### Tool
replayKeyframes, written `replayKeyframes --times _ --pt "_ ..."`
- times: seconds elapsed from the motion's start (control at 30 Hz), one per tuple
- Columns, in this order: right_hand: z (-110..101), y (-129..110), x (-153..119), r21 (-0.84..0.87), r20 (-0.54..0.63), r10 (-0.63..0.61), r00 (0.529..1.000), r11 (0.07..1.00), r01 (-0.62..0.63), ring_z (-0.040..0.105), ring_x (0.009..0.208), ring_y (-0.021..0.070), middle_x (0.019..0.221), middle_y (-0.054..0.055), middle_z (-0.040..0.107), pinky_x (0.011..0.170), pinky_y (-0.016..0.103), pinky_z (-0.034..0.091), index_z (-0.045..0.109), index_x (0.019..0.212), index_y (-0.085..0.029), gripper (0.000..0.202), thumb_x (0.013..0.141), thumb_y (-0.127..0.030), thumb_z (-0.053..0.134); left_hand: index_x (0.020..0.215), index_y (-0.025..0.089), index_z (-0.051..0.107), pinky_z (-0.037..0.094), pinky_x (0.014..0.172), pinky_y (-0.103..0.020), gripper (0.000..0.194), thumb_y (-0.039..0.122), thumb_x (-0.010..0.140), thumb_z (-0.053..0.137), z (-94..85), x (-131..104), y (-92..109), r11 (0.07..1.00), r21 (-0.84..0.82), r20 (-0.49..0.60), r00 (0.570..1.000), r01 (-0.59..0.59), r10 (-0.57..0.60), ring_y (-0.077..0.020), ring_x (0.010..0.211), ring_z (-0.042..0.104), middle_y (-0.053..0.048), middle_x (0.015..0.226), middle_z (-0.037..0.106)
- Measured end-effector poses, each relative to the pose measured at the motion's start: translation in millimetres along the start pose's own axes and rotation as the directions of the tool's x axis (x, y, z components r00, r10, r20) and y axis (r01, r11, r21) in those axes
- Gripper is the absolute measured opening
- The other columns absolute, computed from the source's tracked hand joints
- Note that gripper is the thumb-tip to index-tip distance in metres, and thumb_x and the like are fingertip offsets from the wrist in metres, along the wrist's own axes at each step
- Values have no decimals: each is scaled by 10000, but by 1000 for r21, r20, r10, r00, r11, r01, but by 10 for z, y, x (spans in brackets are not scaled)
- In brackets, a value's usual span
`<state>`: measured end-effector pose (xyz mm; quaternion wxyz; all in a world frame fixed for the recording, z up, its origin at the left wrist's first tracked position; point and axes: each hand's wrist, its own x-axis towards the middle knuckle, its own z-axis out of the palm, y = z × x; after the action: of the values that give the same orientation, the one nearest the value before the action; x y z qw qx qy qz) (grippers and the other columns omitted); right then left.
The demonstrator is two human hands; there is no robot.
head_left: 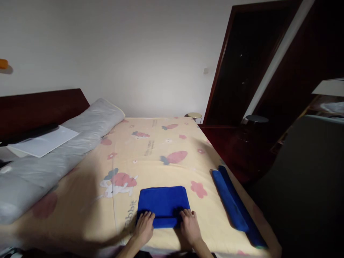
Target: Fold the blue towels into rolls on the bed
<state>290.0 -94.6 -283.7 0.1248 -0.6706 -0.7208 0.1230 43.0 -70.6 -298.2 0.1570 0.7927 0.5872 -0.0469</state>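
Note:
A folded blue towel [163, 201] lies flat on the bed near its front edge, its near side turned over into a narrow roll. At the left end of that roll, my left hand [145, 225] has its fingers curled over the fabric. My right hand [189, 225] grips the right end in the same way, thumb towards the middle. The undersides of my fingers are hidden. Off to the right, two rolled blue towels lie side by side along the bed's edge, a lighter roll [229, 200] and a darker roll [242, 209].
The bed [161, 172] has a cream sheet with rabbits and carrots. Along its left side runs a grey covered pillow [88, 125] with a white folder-like sheet [51, 140] on top. Stools [194, 115] stand beyond. A dark draped shape [303, 179] rises at right.

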Motion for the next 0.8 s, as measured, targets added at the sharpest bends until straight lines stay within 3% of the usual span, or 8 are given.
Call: replayKeyframes --times 0.1,0.2,0.27,0.43,0.5,0.57,0.73,0.8 --pt "90 -336 3 116 30 -84 996 990 80 573 1119 250 1117 80 688 1053 388 330 705 1109 -211 513 700 -46 443 1411 233 556 345 1189 -431 557 110 888 408 207 95 214 993 -53 -110 989 -105 98 -234 1389 476 -73 1458 567" --pt "195 -406 13 191 39 -151 988 972 140 561 1146 237 1182 78 676 1072 382 327 663 1237 -209 562 746 -70 426 1376 250 591 408 1155 -406 487 175 943 381 350 150 242 982 -30 -247 953 -189 176 -231 1342 528 -61 1421 602" --pt "234 -218 13 178 1 -195 981 965 192 550 1183 246 1250 94 655 1091 402 319 615 1327 -193 560 806 -119 423 1338 259 623 465 1108 -396 440 236 979 370 373 135 69 981 22 -332 924 -194 190 -237 1305 563 -54 1387 629" --pt "247 529 -73 66 -217 -188 958 976 206 588 1143 252 1241 105 661 1028 429 389 608 1332 -193 476 897 -200 416 1248 263 673 477 1071 -474 399 292 996 365 250 -51 -653 988 115 -431 891 -99 139 -269 1248 591 -56 1269 687" --pt "256 598 -111 36 -283 -174 943 981 192 590 1142 261 1244 109 657 1016 435 401 605 1333 -189 462 904 -217 436 1239 257 675 447 1096 -485 396 254 977 377 216 -100 -754 990 120 -434 893 -71 117 -269 1244 584 -59 1263 684" --pt "278 448 -122 28 -289 -193 938 977 210 575 1173 268 1271 109 646 1040 441 390 603 1335 -192 457 906 -217 449 1271 243 654 436 1109 -463 418 205 952 386 228 -93 -648 987 119 -422 894 -106 147 -257 1231 587 -63 1294 668" --pt "350 -229 -10 128 -150 -311 938 935 331 587 1167 235 1262 83 666 1089 414 364 638 1290 -233 418 923 -198 441 1422 233 529 440 1120 -416 476 195 977 363 355 74 28 931 125 -372 854 -343 364 -229 1290 551 -67 1402 608" --pt "363 -260 43 128 -122 -312 942 936 326 597 1173 227 1281 67 668 1089 396 367 628 1316 -251 414 954 -229 428 1458 255 490 429 1131 -392 469 252 1011 349 364 106 112 934 123 -346 867 -336 358 -216 1316 532 -43 1444 579"
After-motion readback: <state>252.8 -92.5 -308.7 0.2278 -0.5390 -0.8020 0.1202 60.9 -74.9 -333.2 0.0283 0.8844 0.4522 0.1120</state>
